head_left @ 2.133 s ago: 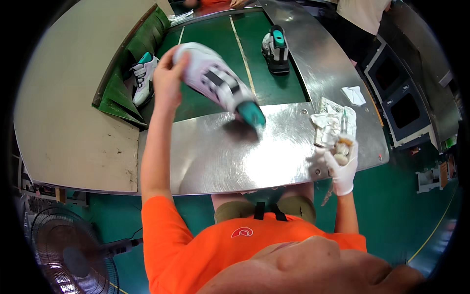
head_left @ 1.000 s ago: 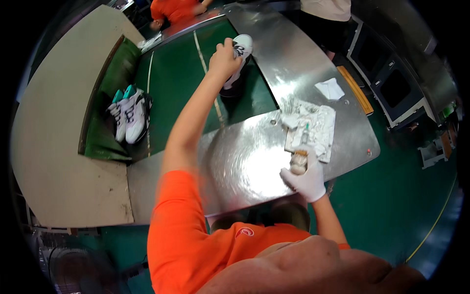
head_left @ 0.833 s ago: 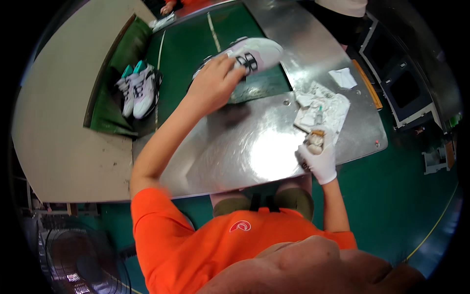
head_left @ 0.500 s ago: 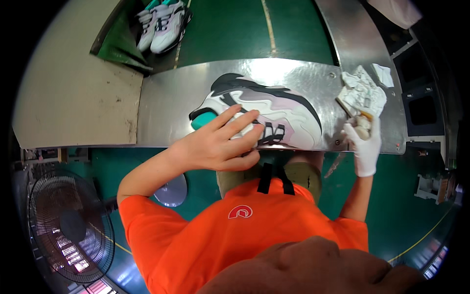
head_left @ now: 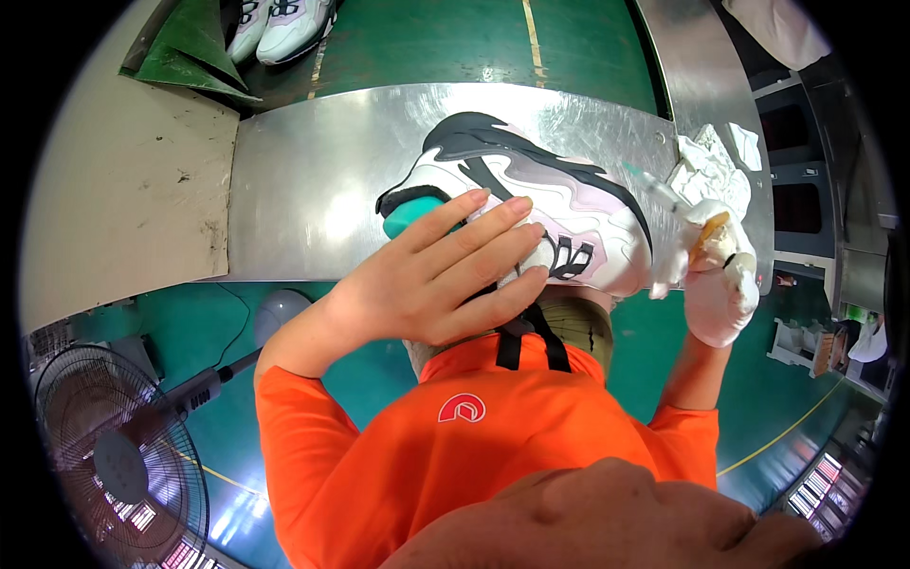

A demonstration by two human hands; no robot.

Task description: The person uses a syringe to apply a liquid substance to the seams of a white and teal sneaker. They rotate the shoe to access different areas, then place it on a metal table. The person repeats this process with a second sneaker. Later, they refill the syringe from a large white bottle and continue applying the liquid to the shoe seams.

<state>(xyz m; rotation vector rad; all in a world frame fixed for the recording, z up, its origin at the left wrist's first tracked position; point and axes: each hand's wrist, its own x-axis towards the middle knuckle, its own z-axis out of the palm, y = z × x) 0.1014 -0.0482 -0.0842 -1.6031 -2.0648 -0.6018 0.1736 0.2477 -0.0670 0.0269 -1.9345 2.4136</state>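
Left hand [head_left: 445, 270]: we grip the white, black and pink sneaker [head_left: 531, 213], bare fingers spread over its side.
Right hand [head_left: 720, 275]: gloved, closed on a small applicator touching the toe.
Sneaker: at the metal table's [head_left: 303, 180] near edge.
Room: bare metal to the left; crumpled rag [head_left: 711, 171] crowds the right.

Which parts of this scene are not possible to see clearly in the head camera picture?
- White, pink and black sneaker: the bare left hand covers its near side.
- Small tool in the white-gloved right hand: mostly wrapped by the glove and a white cloth; its kind cannot be told.
- Pair of sneakers on the green mat: cut off by the top edge.
- Metal table: its near edge is behind the left hand.
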